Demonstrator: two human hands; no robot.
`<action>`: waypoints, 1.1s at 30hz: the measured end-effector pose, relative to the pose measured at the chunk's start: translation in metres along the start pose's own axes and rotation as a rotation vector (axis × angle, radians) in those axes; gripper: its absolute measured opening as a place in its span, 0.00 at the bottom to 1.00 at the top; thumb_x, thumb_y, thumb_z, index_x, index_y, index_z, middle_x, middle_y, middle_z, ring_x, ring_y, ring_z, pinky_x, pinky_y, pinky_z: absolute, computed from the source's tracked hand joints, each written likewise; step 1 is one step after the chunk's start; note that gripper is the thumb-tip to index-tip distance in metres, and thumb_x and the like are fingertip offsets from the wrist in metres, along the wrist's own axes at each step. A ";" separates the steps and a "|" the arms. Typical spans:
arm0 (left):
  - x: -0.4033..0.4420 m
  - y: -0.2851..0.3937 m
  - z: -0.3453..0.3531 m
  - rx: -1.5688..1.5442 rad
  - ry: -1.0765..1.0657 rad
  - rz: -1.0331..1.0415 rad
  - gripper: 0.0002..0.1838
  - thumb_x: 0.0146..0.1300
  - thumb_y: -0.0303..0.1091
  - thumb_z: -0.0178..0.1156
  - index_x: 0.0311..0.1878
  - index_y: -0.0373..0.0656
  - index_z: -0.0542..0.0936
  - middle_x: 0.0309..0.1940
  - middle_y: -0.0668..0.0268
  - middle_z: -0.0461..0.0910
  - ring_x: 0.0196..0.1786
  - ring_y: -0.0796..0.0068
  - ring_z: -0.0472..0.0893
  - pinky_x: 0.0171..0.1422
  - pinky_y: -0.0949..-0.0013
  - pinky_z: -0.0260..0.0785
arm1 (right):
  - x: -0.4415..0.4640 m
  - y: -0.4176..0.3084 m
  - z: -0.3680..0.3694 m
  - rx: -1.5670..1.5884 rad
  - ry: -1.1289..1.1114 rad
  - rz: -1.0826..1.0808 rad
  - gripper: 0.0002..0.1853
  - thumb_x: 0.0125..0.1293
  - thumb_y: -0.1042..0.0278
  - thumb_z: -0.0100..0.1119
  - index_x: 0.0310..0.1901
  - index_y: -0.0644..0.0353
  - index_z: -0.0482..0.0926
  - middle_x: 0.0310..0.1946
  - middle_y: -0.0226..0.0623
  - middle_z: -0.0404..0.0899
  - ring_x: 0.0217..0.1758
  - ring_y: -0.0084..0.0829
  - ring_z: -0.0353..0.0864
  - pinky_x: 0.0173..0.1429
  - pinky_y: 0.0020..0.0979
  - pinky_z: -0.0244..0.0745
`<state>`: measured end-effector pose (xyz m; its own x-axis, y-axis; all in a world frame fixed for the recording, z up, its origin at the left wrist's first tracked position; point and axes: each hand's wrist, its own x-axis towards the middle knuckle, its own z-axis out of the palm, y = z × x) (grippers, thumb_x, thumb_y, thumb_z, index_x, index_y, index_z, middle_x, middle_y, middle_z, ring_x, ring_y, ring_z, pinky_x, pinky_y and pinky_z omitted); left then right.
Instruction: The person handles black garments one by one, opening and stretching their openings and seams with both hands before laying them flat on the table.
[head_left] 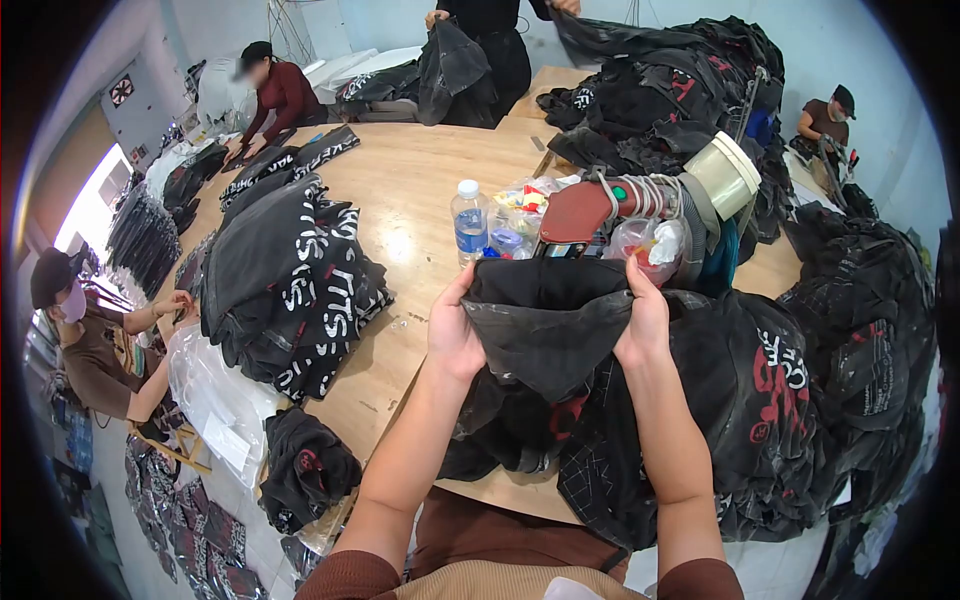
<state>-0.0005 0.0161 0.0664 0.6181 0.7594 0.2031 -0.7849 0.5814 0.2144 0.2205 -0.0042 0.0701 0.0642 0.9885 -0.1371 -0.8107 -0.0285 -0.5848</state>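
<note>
A black garment [548, 335] is stretched between my two hands above the near edge of the wooden table. Its upper edge gapes, and a faded flap droops in front. My left hand [456, 332] grips one side, thumb up, with the fingers partly hidden by the cloth. On the opposite side my right hand [642, 322] pinches the edge the same way. Lower parts of dark cloth hang or lie beneath, and I cannot tell which belong to this garment. Against my right forearm rests a heap of black garments [745, 400] with red and white prints.
Folded black garments [285, 270] are stacked on the wooden table [410, 180] to the left. Beyond my hands stand a water bottle [470, 225], a red cord-wrapped tool [580, 212] and a white bucket [722, 175]. Clear plastic bags [215, 385] lie left. Several people work around.
</note>
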 end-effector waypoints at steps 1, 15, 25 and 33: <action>0.002 -0.001 -0.001 -0.012 0.013 -0.009 0.26 0.73 0.45 0.39 0.58 0.32 0.71 0.56 0.47 0.75 0.59 0.50 0.75 0.66 0.48 0.66 | 0.000 -0.002 -0.002 0.016 -0.019 0.017 0.20 0.74 0.55 0.44 0.47 0.66 0.76 0.43 0.48 0.82 0.42 0.42 0.84 0.48 0.43 0.80; -0.022 -0.022 0.019 0.464 0.131 0.183 0.23 0.74 0.42 0.39 0.59 0.33 0.70 0.57 0.50 0.74 0.60 0.56 0.75 0.67 0.53 0.64 | -0.048 -0.013 0.000 -0.160 -0.078 -0.358 0.13 0.75 0.60 0.45 0.43 0.62 0.75 0.38 0.35 0.80 0.42 0.27 0.80 0.50 0.29 0.75; -0.113 0.007 0.031 0.568 0.440 0.669 0.22 0.73 0.44 0.42 0.57 0.36 0.73 0.56 0.56 0.76 0.59 0.58 0.75 0.68 0.55 0.63 | -0.083 -0.012 -0.019 -0.640 -0.525 -0.091 0.16 0.75 0.63 0.44 0.42 0.67 0.76 0.40 0.39 0.82 0.45 0.26 0.80 0.54 0.28 0.71; -0.242 0.055 -0.001 0.762 1.076 1.138 0.20 0.71 0.41 0.46 0.60 0.38 0.70 0.63 0.60 0.68 0.64 0.61 0.69 0.69 0.59 0.59 | -0.057 0.056 -0.093 -1.438 -0.220 -0.245 0.18 0.68 0.60 0.54 0.52 0.64 0.77 0.42 0.45 0.83 0.42 0.32 0.83 0.49 0.29 0.74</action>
<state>-0.1930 -0.1356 0.0282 -0.7325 0.6793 -0.0454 -0.3790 -0.3516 0.8560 0.2260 -0.0762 -0.0293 -0.0827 0.9887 0.1249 0.4771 0.1493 -0.8661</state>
